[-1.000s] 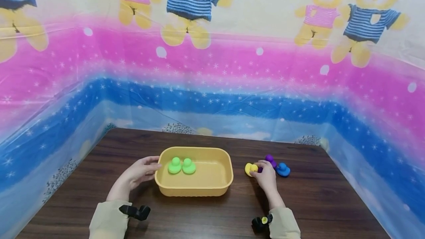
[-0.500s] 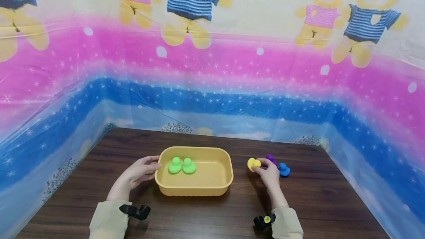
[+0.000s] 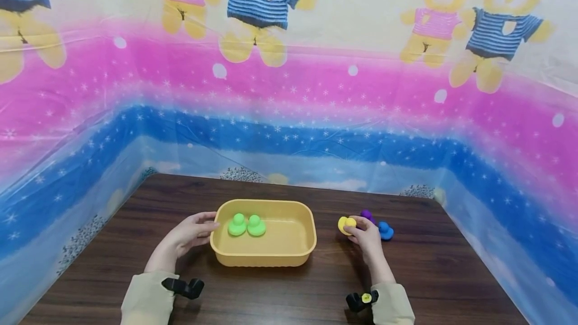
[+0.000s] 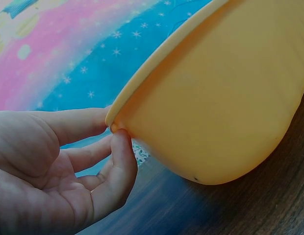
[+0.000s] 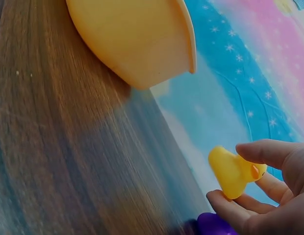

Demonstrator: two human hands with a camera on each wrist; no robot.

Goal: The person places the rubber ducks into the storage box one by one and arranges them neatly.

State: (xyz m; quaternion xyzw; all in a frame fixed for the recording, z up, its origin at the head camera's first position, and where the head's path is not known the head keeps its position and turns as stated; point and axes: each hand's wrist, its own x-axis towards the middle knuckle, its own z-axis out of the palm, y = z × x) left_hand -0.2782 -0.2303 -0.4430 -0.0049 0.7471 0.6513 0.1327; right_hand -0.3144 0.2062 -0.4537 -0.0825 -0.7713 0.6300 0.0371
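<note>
My left hand (image 3: 188,235) pinches the left rim of a yellow plastic tub (image 3: 264,261) between thumb and fingers, as the left wrist view shows. Inside the tub's left half, two green rubber ducks (image 3: 237,228) sit side by side. To the tub's right, my right hand (image 3: 369,242) holds a yellow rubber duck (image 5: 228,171) by its head and body with thumb and fingertips. In the right wrist view the duck looks raised off the table. A purple rubber duck (image 3: 366,214) is partly hidden behind the right hand. Beside it lies a blue rubber duck (image 3: 386,231).
Everything stands on a dark wooden table (image 3: 253,297). A printed cloth (image 3: 316,94) with bears and snowflakes hangs around its back and sides. Black camera mounts (image 3: 184,288) are worn on both wrists.
My right hand has picked up the yellow duck and shifted slightly right with it, away from the purple one. The left hand and the tub have stayed in place.
</note>
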